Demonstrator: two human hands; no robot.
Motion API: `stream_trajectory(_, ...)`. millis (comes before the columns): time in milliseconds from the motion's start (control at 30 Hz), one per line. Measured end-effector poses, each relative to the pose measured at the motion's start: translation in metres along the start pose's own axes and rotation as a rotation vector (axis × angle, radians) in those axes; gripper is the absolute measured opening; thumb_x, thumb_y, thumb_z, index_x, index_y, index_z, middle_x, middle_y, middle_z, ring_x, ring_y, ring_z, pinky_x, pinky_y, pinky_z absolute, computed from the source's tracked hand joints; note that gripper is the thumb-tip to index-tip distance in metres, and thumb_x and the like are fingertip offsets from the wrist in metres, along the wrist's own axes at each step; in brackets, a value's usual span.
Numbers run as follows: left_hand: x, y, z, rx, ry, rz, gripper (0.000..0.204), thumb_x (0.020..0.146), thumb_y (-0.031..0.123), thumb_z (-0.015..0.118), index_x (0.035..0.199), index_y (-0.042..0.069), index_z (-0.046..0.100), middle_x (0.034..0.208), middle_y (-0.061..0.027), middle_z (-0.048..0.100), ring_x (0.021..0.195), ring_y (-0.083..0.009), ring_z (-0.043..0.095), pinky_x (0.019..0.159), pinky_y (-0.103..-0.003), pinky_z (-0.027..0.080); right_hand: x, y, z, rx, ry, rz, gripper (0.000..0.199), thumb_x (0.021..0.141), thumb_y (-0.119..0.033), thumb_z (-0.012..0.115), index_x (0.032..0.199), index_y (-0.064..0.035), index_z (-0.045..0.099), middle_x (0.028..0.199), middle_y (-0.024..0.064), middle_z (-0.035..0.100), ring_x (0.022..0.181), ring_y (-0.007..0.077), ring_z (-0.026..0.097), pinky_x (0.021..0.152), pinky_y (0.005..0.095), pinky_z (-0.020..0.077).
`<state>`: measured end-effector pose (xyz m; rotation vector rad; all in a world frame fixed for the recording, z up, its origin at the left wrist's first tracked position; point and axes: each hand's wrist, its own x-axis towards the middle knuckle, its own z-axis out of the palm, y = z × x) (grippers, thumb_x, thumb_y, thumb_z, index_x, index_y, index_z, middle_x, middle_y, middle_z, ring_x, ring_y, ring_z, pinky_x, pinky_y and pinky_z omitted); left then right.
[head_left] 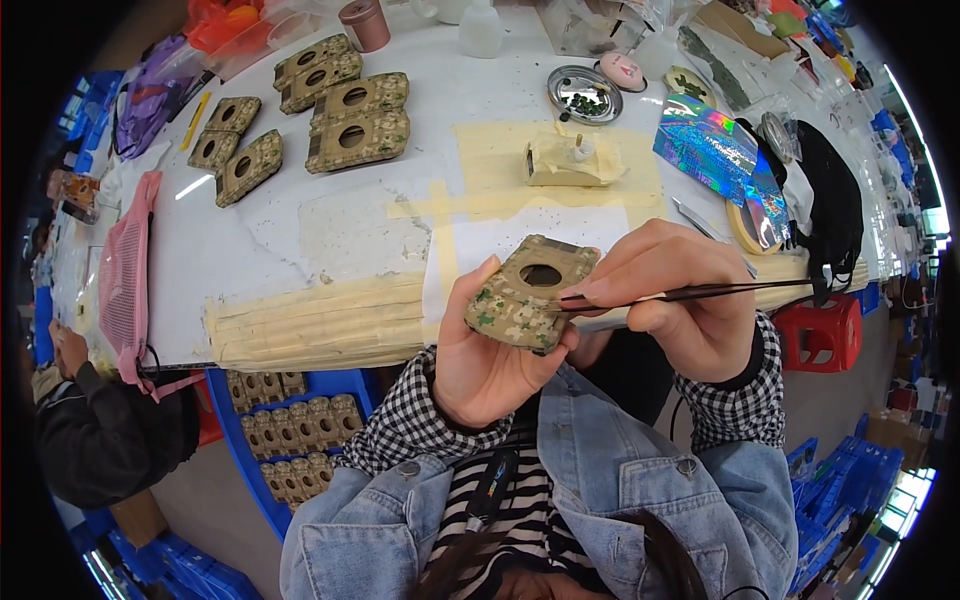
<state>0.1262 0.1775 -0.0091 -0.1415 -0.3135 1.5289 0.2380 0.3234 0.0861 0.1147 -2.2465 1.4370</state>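
Note:
My left hand (490,370) grips a camouflage model tank hull (515,308) with a round hole in its top, tilted above the table's near edge. Between the fingers of my right hand (690,290) is a pair of dark tweezers (700,291); their tips meet the hull's right side. Whether the tips hold anything is too small to tell. Beneath both hands lies a white sheet of paper (455,260). Farther off, a round metal dish (561,84) contains small dark green bits, and a tape-covered block (575,160) stands in front of it.
Several more camouflage hulls (358,140) rest at the far left of the table. A pink mesh bag (130,270) hangs over the left edge. Shiny holographic film (705,150) and a black cloth (832,190) lie at right. A blue tray (240,440) of hulls sits below, near another person (110,440).

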Motion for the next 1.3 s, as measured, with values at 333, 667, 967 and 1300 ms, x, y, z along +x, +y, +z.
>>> stream_trajectory(333,0.005,-0.001,0.002,0.008,0.025,0.0,0.058,0.095,0.044,0.031,0.127,-0.004,0.04,0.113,-0.0243,0.055,0.097,-0.0352,0.061,0.081,-0.037,0.057,-0.002,0.005,-0.006,0.035,0.012,0.008,0.015,0.08,-0.009,0.065,0.09,0.0016,0.065,0.083,0.0099,0.064,0.076,0.0231,0.06,0.07,0.0319,0.0473)
stream_trajectory(667,0.011,-0.001,0.016,0.114,-0.014,0.013,0.062,0.095,0.044,0.03,0.138,-0.001,0.023,0.125,-0.025,0.045,0.094,-0.0336,0.06,0.081,-0.037,0.055,-0.01,0.012,-0.016,0.23,0.203,-0.022,0.028,0.092,-0.023,0.05,0.097,0.0046,0.055,0.085,0.0157,0.059,0.077,0.0221,0.061,0.068,0.0308,0.0511)
stream_trajectory(967,-0.046,0.045,0.048,1.05,0.071,0.62,0.107,0.073,0.028,0.076,0.144,0.006,0.0,0.121,-0.0126,0.047,0.118,-0.0252,0.046,0.106,-0.044,0.032,-0.035,0.022,-0.043,0.171,0.457,-0.054,0.045,0.093,-0.042,0.045,0.1,0.0018,0.049,0.071,0.0135,0.052,0.059,0.0205,0.055,0.05,0.0288,0.0472)
stream_trajectory(1300,-0.184,0.138,0.067,1.495,0.846,1.564,0.051,0.083,-0.004,0.059,0.128,0.0,0.034,0.115,-0.0126,0.052,0.107,-0.0201,0.053,0.093,-0.031,0.044,-0.07,0.05,-0.078,0.358,0.51,-0.006,0.041,0.093,-0.043,0.046,0.108,-0.0044,0.048,0.091,0.0136,0.051,0.07,0.019,0.052,0.057,0.0301,0.0464)
